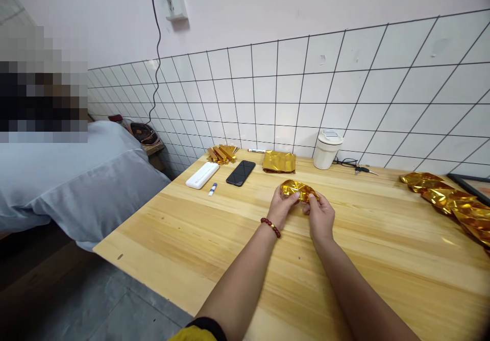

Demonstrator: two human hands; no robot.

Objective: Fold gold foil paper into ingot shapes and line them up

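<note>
A crumpled, shiny gold foil paper piece, curved like a boat, is held between both hands just over the wooden table. My left hand, with a red bead bracelet on its wrist, grips the foil piece's left part, thumb on the near side. Pinched on its right end is my right hand. Behind them lies a stack of flat gold foil sheets. Several similar folded gold foil pieces lie in a row at the right. The fingers behind the foil are partly hidden.
Gold strips, a white power bank, a black phone and a small glue tube lie at the back left. A white lidded cup, glasses and keys are near the tiled wall. A person is at left.
</note>
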